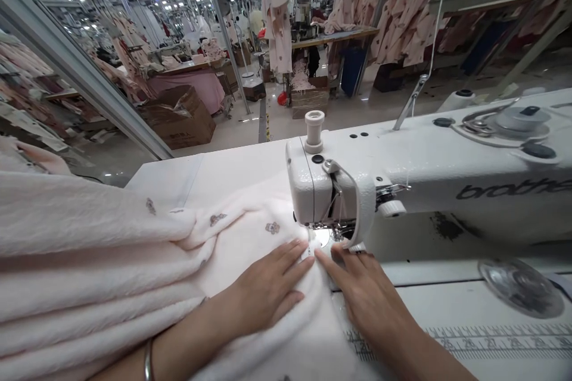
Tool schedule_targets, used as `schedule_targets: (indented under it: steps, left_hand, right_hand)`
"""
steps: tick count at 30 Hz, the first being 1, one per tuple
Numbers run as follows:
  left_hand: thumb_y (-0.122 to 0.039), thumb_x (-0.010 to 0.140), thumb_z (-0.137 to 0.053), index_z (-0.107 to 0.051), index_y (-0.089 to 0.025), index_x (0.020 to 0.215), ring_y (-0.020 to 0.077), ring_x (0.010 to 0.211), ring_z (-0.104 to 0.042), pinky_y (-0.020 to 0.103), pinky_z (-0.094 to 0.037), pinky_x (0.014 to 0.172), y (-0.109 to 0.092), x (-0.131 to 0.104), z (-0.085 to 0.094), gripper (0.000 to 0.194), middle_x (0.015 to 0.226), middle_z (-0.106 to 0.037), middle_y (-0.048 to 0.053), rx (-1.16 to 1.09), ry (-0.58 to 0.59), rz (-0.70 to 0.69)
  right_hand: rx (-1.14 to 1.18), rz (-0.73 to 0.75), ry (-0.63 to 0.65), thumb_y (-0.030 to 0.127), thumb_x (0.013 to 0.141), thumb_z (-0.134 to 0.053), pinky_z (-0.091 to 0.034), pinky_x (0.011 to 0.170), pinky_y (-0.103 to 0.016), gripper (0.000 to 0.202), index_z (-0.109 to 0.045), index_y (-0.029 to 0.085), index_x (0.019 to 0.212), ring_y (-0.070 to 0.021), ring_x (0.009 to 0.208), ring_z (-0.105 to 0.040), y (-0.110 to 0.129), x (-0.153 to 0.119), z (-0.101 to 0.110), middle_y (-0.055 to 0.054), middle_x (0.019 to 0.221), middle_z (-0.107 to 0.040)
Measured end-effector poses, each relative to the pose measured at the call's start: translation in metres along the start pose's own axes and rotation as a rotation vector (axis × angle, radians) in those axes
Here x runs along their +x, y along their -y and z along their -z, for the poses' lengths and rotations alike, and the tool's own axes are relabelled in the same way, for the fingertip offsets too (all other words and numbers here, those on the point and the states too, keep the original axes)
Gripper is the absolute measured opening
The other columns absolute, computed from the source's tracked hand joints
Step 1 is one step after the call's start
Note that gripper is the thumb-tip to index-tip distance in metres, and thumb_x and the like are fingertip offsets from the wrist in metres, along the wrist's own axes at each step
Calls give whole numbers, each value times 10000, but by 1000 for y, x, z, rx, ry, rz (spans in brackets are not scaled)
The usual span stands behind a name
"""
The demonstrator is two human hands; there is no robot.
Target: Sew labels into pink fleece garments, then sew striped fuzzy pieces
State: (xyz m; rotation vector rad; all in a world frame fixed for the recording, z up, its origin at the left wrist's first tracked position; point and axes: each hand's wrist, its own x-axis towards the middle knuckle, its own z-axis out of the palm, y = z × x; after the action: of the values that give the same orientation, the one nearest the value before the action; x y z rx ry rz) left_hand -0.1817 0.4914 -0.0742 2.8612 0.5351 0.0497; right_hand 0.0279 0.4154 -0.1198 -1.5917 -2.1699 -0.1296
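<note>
Pale pink fleecy fabric (241, 250) with small printed motifs spreads over the machine bed and bunches in thick folds at the left. Under the lit head of the white sewing machine (308, 190) lies the fabric's right edge, with a small marked white strip, perhaps a label, beside the needle area. My left hand (268, 286) rests flat on the fabric, its fingers stretched toward the presser foot. Close to the needle, my right hand (361, 286) has its index fingertip on the fabric edge. Its other fingers reach beneath the guard, partly hidden. Neither hand grips anything visible.
A printed ruler scale (491, 339) runs along the front right of the table. A round clear disc (521, 287) lies by the machine arm. Thread rises from the thread guide (413, 98). Beyond stand cardboard boxes (179, 116), other workstations and hanging pink garments (404, 18).
</note>
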Motion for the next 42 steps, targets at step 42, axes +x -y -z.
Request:
schedule_targets:
  steps: [42]
  left_hand:
    - [-339,949,-356,-409,-152,1296,255,1256,-427,432,-412,1038,28,22,12,397,1293,-487,132,-45,5,82]
  right_hand:
    - [9,-55,-42,-116,705,-299,-545,746,-408,604,-522,123,1212,-274,1012,-484,3,5,1,-149,1147,-516]
